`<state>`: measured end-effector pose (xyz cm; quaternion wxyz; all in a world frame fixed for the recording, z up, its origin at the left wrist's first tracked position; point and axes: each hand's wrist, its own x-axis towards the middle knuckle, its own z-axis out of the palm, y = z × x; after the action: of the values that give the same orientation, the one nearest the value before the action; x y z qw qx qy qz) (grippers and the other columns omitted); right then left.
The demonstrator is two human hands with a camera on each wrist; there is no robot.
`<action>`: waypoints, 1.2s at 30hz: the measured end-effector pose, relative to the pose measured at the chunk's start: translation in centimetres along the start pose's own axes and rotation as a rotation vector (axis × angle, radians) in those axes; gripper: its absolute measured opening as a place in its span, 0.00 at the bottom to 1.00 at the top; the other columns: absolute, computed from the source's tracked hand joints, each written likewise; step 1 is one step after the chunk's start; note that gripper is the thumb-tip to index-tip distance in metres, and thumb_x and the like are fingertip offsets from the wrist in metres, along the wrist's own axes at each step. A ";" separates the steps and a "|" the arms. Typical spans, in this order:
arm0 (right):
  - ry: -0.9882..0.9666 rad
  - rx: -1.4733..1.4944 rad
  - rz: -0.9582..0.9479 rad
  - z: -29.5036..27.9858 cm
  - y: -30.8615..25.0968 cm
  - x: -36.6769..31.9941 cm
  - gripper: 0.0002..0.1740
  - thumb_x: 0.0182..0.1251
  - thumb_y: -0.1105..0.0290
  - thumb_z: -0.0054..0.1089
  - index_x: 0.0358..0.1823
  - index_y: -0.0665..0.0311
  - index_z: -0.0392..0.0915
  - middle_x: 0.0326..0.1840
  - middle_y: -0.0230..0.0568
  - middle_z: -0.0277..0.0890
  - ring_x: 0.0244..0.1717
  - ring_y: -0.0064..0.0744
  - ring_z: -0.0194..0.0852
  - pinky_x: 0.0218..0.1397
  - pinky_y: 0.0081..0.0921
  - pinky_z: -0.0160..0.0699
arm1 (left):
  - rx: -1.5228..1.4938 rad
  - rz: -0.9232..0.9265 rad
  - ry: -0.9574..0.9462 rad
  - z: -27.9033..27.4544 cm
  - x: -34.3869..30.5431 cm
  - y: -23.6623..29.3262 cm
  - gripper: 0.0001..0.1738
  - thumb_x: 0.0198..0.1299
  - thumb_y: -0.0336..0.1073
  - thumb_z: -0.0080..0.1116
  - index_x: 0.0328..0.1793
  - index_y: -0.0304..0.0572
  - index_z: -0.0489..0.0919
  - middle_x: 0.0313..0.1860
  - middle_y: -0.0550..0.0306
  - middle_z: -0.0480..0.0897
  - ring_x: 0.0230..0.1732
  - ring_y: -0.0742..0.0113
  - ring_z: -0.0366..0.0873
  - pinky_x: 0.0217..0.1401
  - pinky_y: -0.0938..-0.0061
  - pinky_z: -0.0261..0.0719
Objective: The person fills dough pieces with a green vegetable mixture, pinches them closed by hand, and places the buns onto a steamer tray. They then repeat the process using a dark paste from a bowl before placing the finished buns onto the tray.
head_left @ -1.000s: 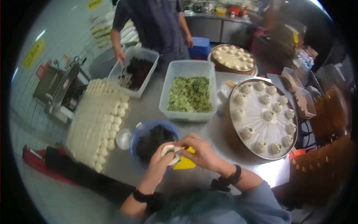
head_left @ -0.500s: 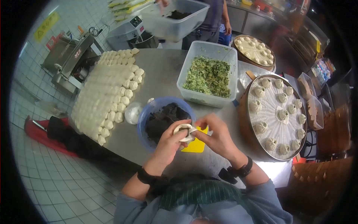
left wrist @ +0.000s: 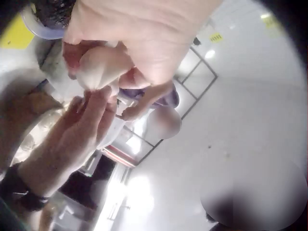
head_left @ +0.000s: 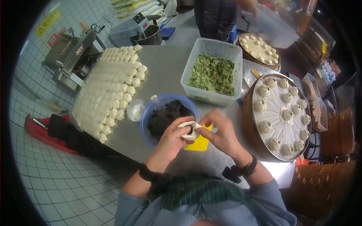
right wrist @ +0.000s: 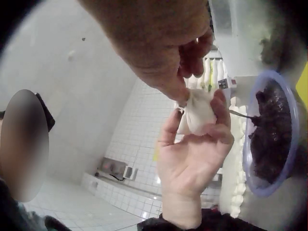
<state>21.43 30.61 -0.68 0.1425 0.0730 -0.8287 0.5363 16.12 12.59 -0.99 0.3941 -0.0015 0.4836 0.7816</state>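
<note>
A round white dough bun [head_left: 194,136], its top still open around a dark filling, sits in my left hand [head_left: 168,145] in the head view. The left fingers curl round its side, with the thumb at the opening. My right hand [head_left: 223,136] pinches the dough edge on the right between thumb and forefinger. Gathered folds show on the bun [right wrist: 201,114] in the right wrist view. Just beyond the left hand stands a blue bowl [head_left: 143,130] of dark paste [head_left: 167,115]. A flat yellow piece [head_left: 198,144] lies under the hands.
Rows of dough pieces [head_left: 126,98], partly under plastic, cover the table's left side, beside a small container of white stuff [head_left: 135,111]. A clear tub [head_left: 203,96] holds chopped green filling. Steamers [head_left: 283,130] of pleated buns stand right. Another person [head_left: 213,20] moves a tub [head_left: 275,28] behind.
The other person has carried the clear tub from the back left to the back right. My hands stay together at the bun, the right still working its edge. The head view has shifted.
</note>
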 end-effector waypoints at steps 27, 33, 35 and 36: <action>-0.039 -0.062 -0.044 1.0 -1.6 1.4 0.12 0.52 0.77 0.66 0.40 0.61 0.80 0.35 0.40 0.74 0.37 0.40 0.75 0.39 0.33 0.74 | 0.601 0.106 -0.142 -0.5 0.2 0.7 0.23 0.63 0.29 0.40 0.65 0.37 0.67 0.46 0.58 0.75 0.44 0.73 0.73 0.42 0.75 0.75; -0.059 -0.067 -0.137 0.8 -1.2 1.4 0.09 0.52 0.77 0.66 0.36 0.63 0.78 0.34 0.41 0.75 0.36 0.41 0.76 0.39 0.33 0.74 | 0.072 0.044 -0.069 -1.3 0.1 1.2 0.28 0.72 0.53 0.39 0.60 0.36 0.73 0.44 0.57 0.78 0.42 0.72 0.76 0.42 0.77 0.76; 0.010 -0.053 -0.025 1.0 -2.1 1.5 0.09 0.53 0.76 0.66 0.37 0.63 0.78 0.33 0.41 0.75 0.36 0.41 0.76 0.38 0.33 0.74 | 0.301 0.071 -0.023 -1.7 0.0 1.0 0.35 0.72 0.61 0.31 0.52 0.36 0.78 0.35 0.60 0.80 0.34 0.75 0.76 0.37 0.80 0.75; 0.008 -0.054 -0.024 1.1 -1.7 1.5 0.09 0.53 0.76 0.66 0.37 0.63 0.78 0.33 0.41 0.75 0.36 0.41 0.76 0.38 0.33 0.74 | 0.298 0.070 -0.023 -1.3 -0.1 1.2 0.35 0.72 0.61 0.31 0.52 0.36 0.78 0.35 0.60 0.80 0.34 0.75 0.76 0.37 0.80 0.75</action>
<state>20.33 28.93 0.84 0.1542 0.0769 -0.8413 0.5124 14.96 11.28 -0.74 0.3679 0.0828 0.5896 0.7143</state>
